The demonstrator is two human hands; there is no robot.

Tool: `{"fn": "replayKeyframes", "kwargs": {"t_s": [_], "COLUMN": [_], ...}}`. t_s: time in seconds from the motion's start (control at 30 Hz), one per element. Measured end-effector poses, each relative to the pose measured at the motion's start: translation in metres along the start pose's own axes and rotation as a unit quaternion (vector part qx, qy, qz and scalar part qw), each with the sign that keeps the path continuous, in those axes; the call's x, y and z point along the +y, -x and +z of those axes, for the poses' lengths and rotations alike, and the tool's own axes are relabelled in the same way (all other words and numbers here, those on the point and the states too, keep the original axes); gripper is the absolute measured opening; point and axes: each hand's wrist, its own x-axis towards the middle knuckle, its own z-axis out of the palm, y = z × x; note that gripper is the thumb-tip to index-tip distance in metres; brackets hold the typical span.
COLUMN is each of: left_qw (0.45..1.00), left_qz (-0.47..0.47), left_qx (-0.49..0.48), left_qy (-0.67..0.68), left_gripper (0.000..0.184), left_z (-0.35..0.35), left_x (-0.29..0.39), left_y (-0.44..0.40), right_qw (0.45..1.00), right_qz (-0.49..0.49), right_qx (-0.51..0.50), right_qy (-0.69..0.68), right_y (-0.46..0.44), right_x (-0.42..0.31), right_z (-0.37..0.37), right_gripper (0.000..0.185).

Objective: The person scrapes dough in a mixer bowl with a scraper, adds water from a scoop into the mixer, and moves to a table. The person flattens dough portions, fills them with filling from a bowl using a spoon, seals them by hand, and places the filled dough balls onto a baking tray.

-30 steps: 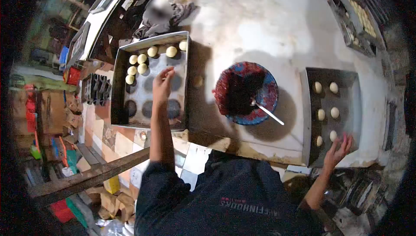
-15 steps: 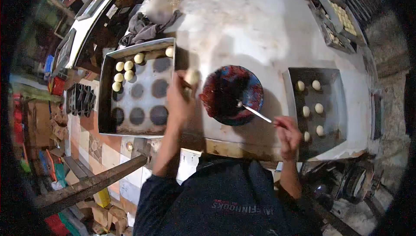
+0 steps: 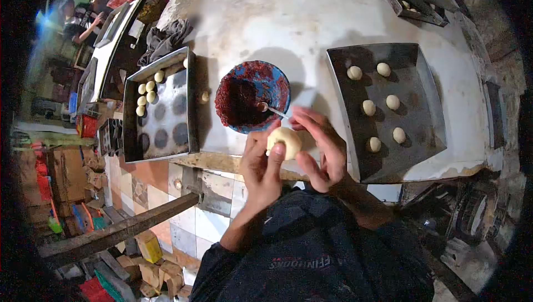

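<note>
My left hand (image 3: 260, 171) is closed around a pale dough ball (image 3: 284, 142), its thumb pressed into the near side. Just right of the dough, my right hand (image 3: 325, 149) has its fingers spread and curved. Beyond both hands stands a blue bowl (image 3: 284, 82) with dark red, sticky filling (image 3: 239, 102) inside. A metal spoon (image 3: 272, 109) rests with its head in the bowl; the end of its handle is hidden behind my right fingers. Left of the bowl, another dough ball (image 3: 205, 97) lies on the table.
The left metal tray (image 3: 193, 107) holds several small dough balls; the right dark tray (image 3: 355, 163) holds several more. Further trays (image 3: 408, 8) with dough sit at the far right. A dark cloth (image 3: 166, 38) lies behind the left tray. Another person (image 3: 83, 30) is at the upper left.
My left hand has moved right, bringing a dough ball in front of my body. My right hand has left the spoon handle's end and come in beside the dough. The view has shifted.
</note>
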Motion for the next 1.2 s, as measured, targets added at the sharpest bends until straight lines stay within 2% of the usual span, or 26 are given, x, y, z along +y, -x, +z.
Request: {"fn": "replayKeyframes", "kwargs": {"t_s": [0.07,0.1,0.17,0.2,0.23,0.3,0.37,0.4,0.43,0.5,0.53,0.57,0.63,0.67,0.7,0.77,0.8,0.83,0.87,0.9,0.93,0.97,1.0,1.03,1.1,1.2], "left_qw": [0.988,0.973,0.991,0.99,0.99,0.997,0.996,0.997,0.995,0.927,0.912,0.908,0.964,0.952,0.922,0.836,0.806,0.801,0.818,0.833,0.849,0.849,0.855,0.862,0.883,0.909], "left_qz": [0.112,0.151,0.135,0.095,0.102,0.048,-0.071,-0.035,-0.081,-0.181,-0.185,-0.187,-0.108,-0.147,-0.189,-0.201,-0.19,-0.186,-0.177,-0.169,-0.155,-0.153,-0.14,-0.126,-0.141,-0.249], "left_qx": [0.029,0.017,0.019,-0.095,-0.089,-0.039,0.0,0.039,0.053,0.169,0.196,0.202,0.121,0.132,0.105,0.125,0.079,0.079,0.019,-0.039,-0.052,-0.046,-0.04,-0.034,-0.004,0.043], "left_qy": [-0.105,-0.172,0.01,-0.045,-0.046,-0.037,-0.045,-0.058,0.006,0.28,0.308,0.315,0.212,0.232,0.322,0.495,0.555,0.563,0.546,0.526,0.503,0.504,0.498,0.49,0.447,0.33], "left_gripper": [0.032,0.046,0.065,0.078,0.078,0.056,0.04,0.033,0.034,0.035,0.035,0.035,0.034,0.036,0.042,0.047,0.053,0.053,0.055,0.057,0.059,0.059,0.058,0.057,0.06,0.055], "left_z": [0.008,0.008,0.019,0.001,-0.007,-0.026,-0.062,-0.076,-0.096,-0.124,-0.136,-0.141,-0.144,-0.149,-0.171,-0.175,-0.182,-0.186,-0.189,-0.191,-0.192,-0.193,-0.195,-0.195,-0.195,-0.196], "left_x": [-0.009,-0.012,-0.005,0.005,0.006,0.003,0.006,0.007,0.005,0.008,0.007,-0.004,-0.027,-0.011,-0.031,-0.033,-0.042,-0.045,-0.04,-0.035,-0.028,-0.025,-0.022,-0.02,-0.035,-0.062], "left_y": [0.025,0.034,0.042,0.044,0.052,0.07,0.094,0.106,0.121,0.141,0.15,0.163,0.187,0.186,0.188,0.174,0.171,0.167,0.161,0.156,0.151,0.145,0.136,0.126,0.108,0.084], "right_qw": [1.0,0.999,0.998,0.993,0.994,0.982,0.996,0.99,0.98,0.984,0.99,0.991,0.987,0.992,0.991,0.975,0.957,0.942,0.955,0.965,0.929,0.89,0.823,0.793,0.802,0.764], "right_qz": [0.003,-0.014,0.038,0.097,0.005,-0.068,0.013,-0.024,-0.061,0.04,0.028,0.024,0.04,0.02,0.016,0.048,0.068,0.114,0.103,0.031,-0.031,-0.014,0.032,0.094,0.123,0.143], "right_qx": [0.01,0.037,0.053,0.066,0.1,0.17,-0.032,-0.065,-0.096,-0.175,-0.139,-0.101,-0.126,-0.095,-0.104,-0.209,-0.275,-0.314,-0.276,-0.223,-0.194,-0.124,-0.131,-0.198,-0.21,-0.295], "right_qy": [0.011,0.036,0.021,0.003,0.03,0.055,0.078,0.12,0.163,0.014,-0.021,-0.089,-0.088,-0.085,-0.079,-0.067,-0.061,-0.021,0.024,0.133,0.313,0.439,0.552,0.568,0.545,0.555], "right_y": [0.01,0.017,0.033,0.041,0.046,0.051,0.055,0.061,0.068,0.073,0.081,0.096,0.106,0.105,0.104,0.099,0.09,0.082,0.069,0.05,0.026,0.011,-0.002,-0.016,-0.035,-0.052], "right_x": [-0.012,-0.014,-0.026,-0.03,-0.021,0.0,0.001,0.009,0.016,-0.009,-0.023,-0.02,-0.033,-0.033,-0.034,-0.033,-0.029,-0.014,-0.004,0.015,0.034,0.039,0.065,0.098,0.1,0.113], "right_z": [0.003,0.006,0.018,0.029,0.047,0.084,0.102,0.118,0.134,0.153,0.168,0.188,0.2,0.205,0.207,0.2,0.194,0.186,0.171,0.153,0.127,0.108,0.083,0.056,0.058,0.077], "right_gripper": [0.026,0.023,0.022,0.023,0.022,0.023,0.032,0.036,0.041,0.037,0.041,0.039,0.039,0.041,0.041,0.044,0.046,0.041,0.032,0.024,0.026,0.027,0.03,0.035,0.035,0.024]}}
